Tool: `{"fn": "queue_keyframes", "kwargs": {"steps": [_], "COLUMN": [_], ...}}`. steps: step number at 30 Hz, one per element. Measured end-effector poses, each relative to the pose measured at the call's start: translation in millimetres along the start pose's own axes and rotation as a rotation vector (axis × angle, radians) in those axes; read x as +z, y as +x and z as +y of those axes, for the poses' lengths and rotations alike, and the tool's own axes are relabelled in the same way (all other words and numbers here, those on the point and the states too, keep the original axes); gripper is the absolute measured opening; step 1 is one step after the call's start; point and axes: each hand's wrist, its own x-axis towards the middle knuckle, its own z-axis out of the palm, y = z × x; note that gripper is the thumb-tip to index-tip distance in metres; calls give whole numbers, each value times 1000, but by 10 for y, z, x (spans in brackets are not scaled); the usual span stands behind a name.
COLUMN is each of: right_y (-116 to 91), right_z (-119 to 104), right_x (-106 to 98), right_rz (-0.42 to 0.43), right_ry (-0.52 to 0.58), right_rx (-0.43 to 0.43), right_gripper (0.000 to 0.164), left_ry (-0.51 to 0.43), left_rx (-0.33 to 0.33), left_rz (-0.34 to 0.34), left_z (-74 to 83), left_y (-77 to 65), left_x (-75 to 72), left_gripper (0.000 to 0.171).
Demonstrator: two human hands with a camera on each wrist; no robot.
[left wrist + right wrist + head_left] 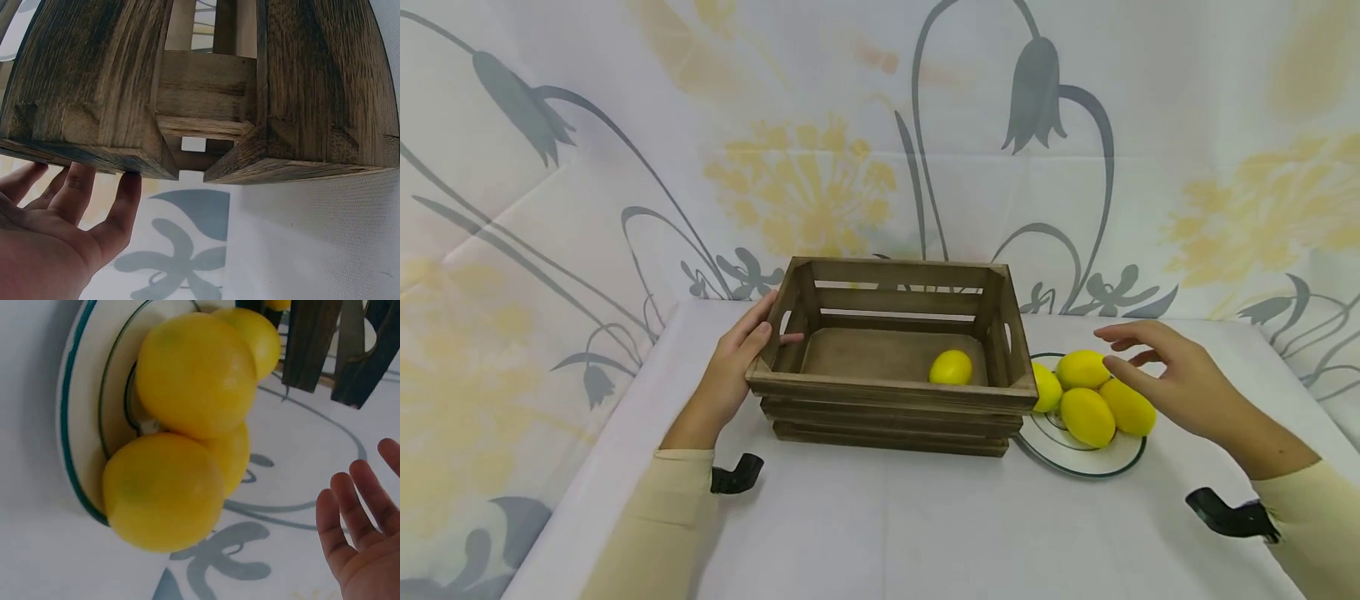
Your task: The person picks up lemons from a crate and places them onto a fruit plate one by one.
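A brown slatted wooden crate (pixel 895 400) stands mid-table, with one yellow lemon (pixel 951 367) inside near its front right corner. My left hand (pixel 730 367) grips the crate's left end, one fingertip poking through the handle hole. In the left wrist view, its fingers (pixel 128 200) press against the crate's end boards. To the right of the crate, a white plate (pixel 1052 462) with a green rim carries several lemons (pixel 1087 417). My right hand (pixel 1187 383) hovers beside and above these lemons, fingers relaxed and holding nothing; in the right wrist view it appears apart from them.
A white cloth covers the table (pixel 865 525). Behind it hangs a backdrop (pixel 850 100) printed with grey and yellow flowers. The plate sits close against the crate's right end. Black wrist mounts (pixel 1232 515) stick out from both sleeves.
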Motion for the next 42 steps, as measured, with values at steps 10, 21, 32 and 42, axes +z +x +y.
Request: {"fn": "queue_keyframes", "kwargs": {"steps": [10,21,32,42], "right_y": [247,557,1089,1543], "right_z": [-376,-649,-1134,-1408], "right_x": [18,-28,-271,-225], "right_rz": [1,-60,-257,-411], "right_ry": [71,82,32,76], "right_rx": [-132,-235,-278,-236], "right_gripper": [40,39,33,28], "left_ry": [-2,-12,-6,-3], "left_rx": [8,-2,-3,17], "left_rz": [-1,1,1,-11], "left_z": [-10,-9,-24,-26], "left_y": [-16,-14,-37,-2], "left_x": [-5,-5,-28,3], "left_gripper": [53,53,54,54]}}
